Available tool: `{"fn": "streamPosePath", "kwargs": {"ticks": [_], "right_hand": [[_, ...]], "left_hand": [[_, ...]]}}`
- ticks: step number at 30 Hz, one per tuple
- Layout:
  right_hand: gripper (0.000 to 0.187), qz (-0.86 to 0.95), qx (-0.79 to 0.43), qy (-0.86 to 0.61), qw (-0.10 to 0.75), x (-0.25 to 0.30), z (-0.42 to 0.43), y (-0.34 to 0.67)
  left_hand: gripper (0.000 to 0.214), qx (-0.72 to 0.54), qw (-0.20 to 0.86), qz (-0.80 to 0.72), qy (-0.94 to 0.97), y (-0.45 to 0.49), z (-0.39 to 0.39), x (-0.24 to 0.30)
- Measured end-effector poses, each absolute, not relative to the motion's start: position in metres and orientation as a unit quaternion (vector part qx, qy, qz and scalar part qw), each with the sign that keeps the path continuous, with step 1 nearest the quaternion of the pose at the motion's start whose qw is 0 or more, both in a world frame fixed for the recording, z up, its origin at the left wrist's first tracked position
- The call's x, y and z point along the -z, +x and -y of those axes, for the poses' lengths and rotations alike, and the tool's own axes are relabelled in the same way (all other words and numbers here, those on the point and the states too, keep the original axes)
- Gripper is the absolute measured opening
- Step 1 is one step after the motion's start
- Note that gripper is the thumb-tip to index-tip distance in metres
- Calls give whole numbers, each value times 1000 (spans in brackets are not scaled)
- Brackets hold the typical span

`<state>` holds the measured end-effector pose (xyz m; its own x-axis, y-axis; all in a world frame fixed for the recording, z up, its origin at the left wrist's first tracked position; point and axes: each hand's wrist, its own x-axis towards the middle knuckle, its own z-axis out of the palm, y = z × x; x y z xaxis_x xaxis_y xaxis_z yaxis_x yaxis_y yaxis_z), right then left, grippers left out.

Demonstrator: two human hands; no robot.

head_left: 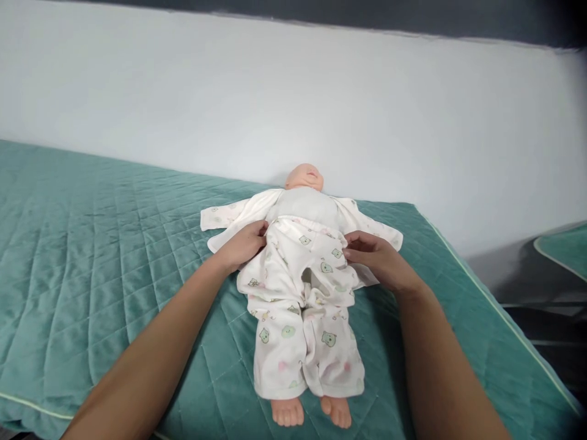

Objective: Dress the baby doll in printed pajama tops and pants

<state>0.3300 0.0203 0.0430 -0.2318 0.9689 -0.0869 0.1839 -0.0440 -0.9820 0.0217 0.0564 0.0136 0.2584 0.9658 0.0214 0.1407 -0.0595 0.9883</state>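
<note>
the white cotton baby trousers w/ green animal prints (288, 287) are on the doll w/ the pinkish plastic head (302, 177), waistband up at its belly, cuffs ending just above the bare plastic feet (287, 413). fabric's bunched round the thighs, w/ a gap at the crotch.

your l hand (247, 244) is at the waist side, fingers curled; tips part-hidden, so can't tell if they're pinching or just resting. your r hand (369, 252) looks to be pinching the trouser edge opp., thumb vs fingers.

if one side gets pulled harder, the waistband could twist; w/ cloth bunched mid-leg, a hard tug might drag the doll along too. the white printed long-sleeved jacket (225, 216) lies open round the grey-white cloth torso (303, 205), tails out by both hands, so a tail could snag in your grip or under the waistband.

doll's on its back on the green quilted bed cover (137, 244), head nr the plain white wall (183, 91); sliding it up prob. means a bump there.
</note>
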Motion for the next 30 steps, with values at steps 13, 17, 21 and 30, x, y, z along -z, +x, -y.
{"fn": "streamPosePath", "kwargs": {"ticks": [13,17,21,30], "right_hand": [[22,666,-424,-485,376,-53,-18,315],[31,702,-424,-462,337,-57,-16,319],[36,729,-433,-456,272,-59,-18,325],[35,708,-434,-524,190,-58,-19,330]], "left_hand": [[28,-345,440,-487,671,23,-51,-25],[28,-347,491,-478,640,23,-52,-22],[29,-358,517,-473,617,23,-53,-20],[26,-367,501,-479,620,21,-59,-10]]}}
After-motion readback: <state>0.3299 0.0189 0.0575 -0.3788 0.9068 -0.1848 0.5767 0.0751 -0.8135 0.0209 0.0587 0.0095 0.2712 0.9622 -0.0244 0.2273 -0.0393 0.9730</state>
